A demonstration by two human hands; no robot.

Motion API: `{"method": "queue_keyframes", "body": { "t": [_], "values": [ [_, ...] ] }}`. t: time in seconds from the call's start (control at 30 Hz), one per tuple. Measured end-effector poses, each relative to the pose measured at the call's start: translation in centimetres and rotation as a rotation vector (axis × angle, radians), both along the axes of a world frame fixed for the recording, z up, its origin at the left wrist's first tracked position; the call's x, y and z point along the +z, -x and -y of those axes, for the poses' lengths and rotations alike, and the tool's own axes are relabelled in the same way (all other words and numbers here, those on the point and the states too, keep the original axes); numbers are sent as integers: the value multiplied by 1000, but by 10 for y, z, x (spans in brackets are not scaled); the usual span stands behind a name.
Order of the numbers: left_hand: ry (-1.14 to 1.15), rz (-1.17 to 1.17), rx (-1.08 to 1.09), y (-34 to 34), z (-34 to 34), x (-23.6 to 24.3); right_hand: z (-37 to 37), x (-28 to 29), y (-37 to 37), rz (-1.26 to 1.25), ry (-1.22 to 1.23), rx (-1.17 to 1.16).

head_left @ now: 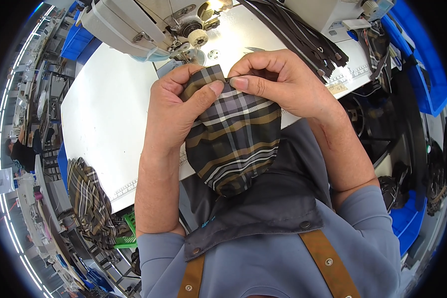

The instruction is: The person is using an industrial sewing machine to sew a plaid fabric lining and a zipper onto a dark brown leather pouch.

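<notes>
A piece of dark plaid fabric [238,129] with brown and white stripes hangs from both my hands, over the front edge of the white sewing table and my apron. My left hand [179,99] is closed on its upper left part, thumb pressed on a folded strip. Close beside it, my right hand [283,79] pinches the fabric's top edge between thumb and forefinger. Just beyond my fingers stands a sewing machine [129,27], its needle area lit. What lies under my fingertips is partly hidden.
Dark zippers [298,37] with metal teeth lie on the table [104,104] at the far right. A pile of plaid fabric [87,198] hangs at the left near a green basket [127,233]. Blue bins [427,84] stand on the right. Ruler tape runs along the table's front edge.
</notes>
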State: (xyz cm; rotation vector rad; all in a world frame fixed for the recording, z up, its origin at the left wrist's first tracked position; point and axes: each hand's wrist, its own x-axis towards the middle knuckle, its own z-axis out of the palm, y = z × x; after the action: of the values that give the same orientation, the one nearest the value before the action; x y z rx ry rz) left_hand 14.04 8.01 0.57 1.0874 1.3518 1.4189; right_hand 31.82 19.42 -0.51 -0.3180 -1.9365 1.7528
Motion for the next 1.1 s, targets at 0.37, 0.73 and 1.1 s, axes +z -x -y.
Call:
{"method": "queue_keyframes", "body": {
  "t": [0.37, 0.73, 1.1],
  "values": [
    [6, -60, -7, 2, 0, -1, 0, -3, 1, 31, -22, 5],
    [-20, -90, -18, 2, 0, -3, -1, 1, 0, 63, -15, 26],
    [32, -66, -30, 3, -1, -2, -2, -4, 1, 46, 10, 31]
  ]
}}
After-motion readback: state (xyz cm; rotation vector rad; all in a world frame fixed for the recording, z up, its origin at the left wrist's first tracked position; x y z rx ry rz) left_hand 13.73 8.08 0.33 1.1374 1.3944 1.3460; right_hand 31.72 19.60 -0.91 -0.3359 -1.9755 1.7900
